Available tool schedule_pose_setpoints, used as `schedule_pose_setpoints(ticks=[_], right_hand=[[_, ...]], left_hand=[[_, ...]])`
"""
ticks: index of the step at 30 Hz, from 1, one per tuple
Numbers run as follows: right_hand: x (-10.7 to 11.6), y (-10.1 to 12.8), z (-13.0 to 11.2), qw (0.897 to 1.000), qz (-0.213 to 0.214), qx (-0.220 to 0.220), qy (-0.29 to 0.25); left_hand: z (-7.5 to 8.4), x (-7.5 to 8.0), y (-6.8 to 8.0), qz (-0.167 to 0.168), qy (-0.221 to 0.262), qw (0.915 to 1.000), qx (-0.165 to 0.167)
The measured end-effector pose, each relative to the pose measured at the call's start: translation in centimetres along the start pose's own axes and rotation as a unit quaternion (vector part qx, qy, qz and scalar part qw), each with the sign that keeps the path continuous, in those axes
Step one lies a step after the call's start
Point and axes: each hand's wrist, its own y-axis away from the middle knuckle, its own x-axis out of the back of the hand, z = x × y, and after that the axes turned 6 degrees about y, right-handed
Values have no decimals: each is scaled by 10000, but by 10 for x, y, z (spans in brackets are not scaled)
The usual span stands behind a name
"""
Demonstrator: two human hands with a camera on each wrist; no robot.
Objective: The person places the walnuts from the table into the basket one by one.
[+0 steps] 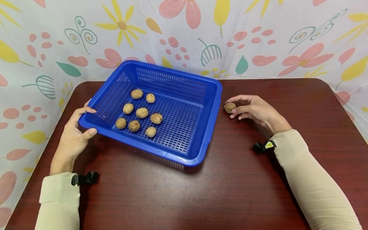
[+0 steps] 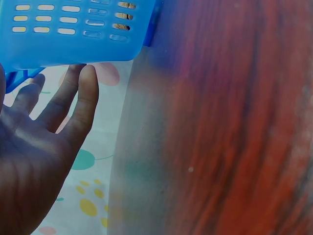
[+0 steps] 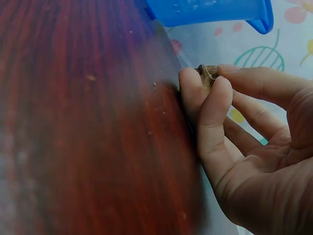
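Note:
A blue perforated plastic basket (image 1: 211, 127) sits slightly askew toward the back left of the table, with several whole walnuts (image 1: 142, 112) spread over the left half of its floor. At the basket's left corner, my left hand (image 1: 72, 137) holds the rim, thumb at the near edge and a finger over the left side. In the left wrist view, the fingers (image 2: 88, 81) reach up to the basket's side (image 2: 73, 53). To the right of the basket, my right hand (image 1: 256, 113) pinches one walnut (image 1: 229, 107) between thumb and fingertips, low over the table.
The dark red-brown wooden table (image 1: 172, 198) runs under everything. Behind it and on the left hangs a white cloth (image 1: 184, 35) with flowers and leaves. Each wrist wears a black strap, such as the right strap (image 1: 263, 147).

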Motion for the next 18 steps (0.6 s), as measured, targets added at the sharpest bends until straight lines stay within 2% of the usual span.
schedule_pose_setpoints(ticks=[9,18], right_hand=[[-5,-1,-1,9998,203,20,68],[-3,6,-10,9996,186,204,86]], left_hand=[[0,-1,1,1,63,10000,-11],[0,0,0,-11,41,10000,-57]])
